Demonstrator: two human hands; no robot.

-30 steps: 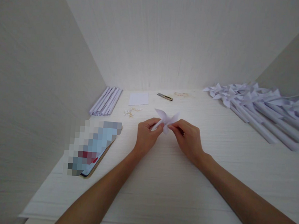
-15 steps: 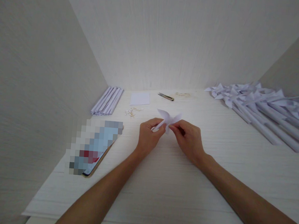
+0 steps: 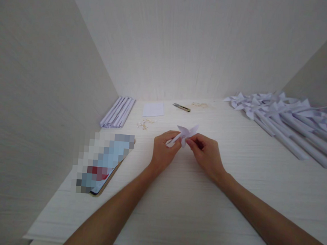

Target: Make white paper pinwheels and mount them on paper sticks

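Note:
A small folded white paper pinwheel head [image 3: 185, 133] is held just above the white table [image 3: 190, 207] near its middle. My left hand [image 3: 162, 152] pinches its lower left flap between thumb and fingers. My right hand [image 3: 206, 154] pinches its centre from the right. Both hands meet at the paper, with the forearms stretched out over the table.
Rolled paper sticks [image 3: 118, 111] lie at the back left beside a white paper square [image 3: 153, 109] and small pins [image 3: 144, 123]. Small scissors [image 3: 181, 107] lie at the back. Finished pinwheels [image 3: 288, 117] are piled at the right. A phone [image 3: 103, 163] lies at the left.
The paper's flaps have been folded in closer together, so it looks narrower. Both hands have stayed at nearly the same spot.

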